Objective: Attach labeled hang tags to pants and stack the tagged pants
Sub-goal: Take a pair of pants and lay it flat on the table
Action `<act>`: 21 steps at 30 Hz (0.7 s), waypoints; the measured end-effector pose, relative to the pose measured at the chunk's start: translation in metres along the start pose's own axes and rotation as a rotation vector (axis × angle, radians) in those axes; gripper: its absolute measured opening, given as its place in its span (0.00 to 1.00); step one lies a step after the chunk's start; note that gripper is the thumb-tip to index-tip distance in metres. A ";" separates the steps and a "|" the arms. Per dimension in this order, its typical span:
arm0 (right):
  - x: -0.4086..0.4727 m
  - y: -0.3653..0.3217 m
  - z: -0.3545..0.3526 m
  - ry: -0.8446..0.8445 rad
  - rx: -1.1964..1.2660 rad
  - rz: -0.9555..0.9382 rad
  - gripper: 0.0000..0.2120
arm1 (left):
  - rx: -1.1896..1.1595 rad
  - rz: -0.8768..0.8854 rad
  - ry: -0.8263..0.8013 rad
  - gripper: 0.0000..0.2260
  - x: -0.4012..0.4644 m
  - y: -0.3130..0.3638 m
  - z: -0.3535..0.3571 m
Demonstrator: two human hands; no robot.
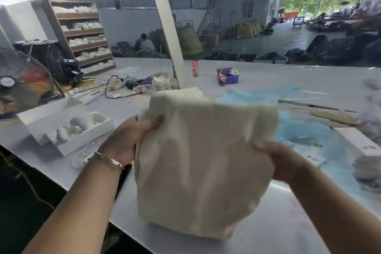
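The left hand (132, 138), left of centre in the frame, pinches the upper left edge of the cream pants (204, 163), thumb on top and fingers curled behind. The right hand (278, 159), blurred at centre right, grips the right edge lower down. Between them the pants hang as a folded bundle filling the middle of the frame, long axis roughly vertical, lower end at or just above the table (288, 222); I cannot tell whether it touches. Both hands are equally near. Tags (362, 150) lie at the right edge, so the right hand would likely reach them.
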State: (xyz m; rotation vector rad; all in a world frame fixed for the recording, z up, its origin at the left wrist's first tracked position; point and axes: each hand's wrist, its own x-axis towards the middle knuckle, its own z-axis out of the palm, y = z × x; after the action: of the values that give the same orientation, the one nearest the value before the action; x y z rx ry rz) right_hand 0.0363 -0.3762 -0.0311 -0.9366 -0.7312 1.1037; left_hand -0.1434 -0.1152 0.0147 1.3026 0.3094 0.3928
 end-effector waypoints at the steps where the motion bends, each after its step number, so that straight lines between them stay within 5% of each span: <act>1: -0.017 0.007 0.003 0.083 -0.083 0.064 0.29 | 0.057 -0.032 0.004 0.08 -0.013 -0.006 0.017; 6: -0.078 -0.021 0.007 0.236 -0.111 -0.147 0.16 | 0.033 0.116 -0.032 0.10 -0.068 -0.010 0.082; 10: -0.119 -0.054 -0.002 0.317 -0.071 -0.295 0.15 | 0.304 0.129 -0.186 0.21 -0.099 0.000 0.119; 14: -0.161 -0.056 -0.008 0.243 -0.301 -0.225 0.12 | 0.191 0.210 0.049 0.19 -0.117 -0.005 0.142; 17: -0.178 -0.055 -0.007 0.339 -0.365 -0.252 0.13 | 0.268 0.209 0.205 0.22 -0.126 -0.007 0.150; 21: -0.186 -0.063 0.007 0.385 -0.279 -0.352 0.08 | 0.622 0.303 0.595 0.30 -0.134 -0.007 0.171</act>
State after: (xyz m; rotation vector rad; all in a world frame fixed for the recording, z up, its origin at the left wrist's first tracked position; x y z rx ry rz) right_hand -0.0003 -0.5617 0.0214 -1.1638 -0.7044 0.4987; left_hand -0.1878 -0.3253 0.0490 1.8311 0.7811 1.0029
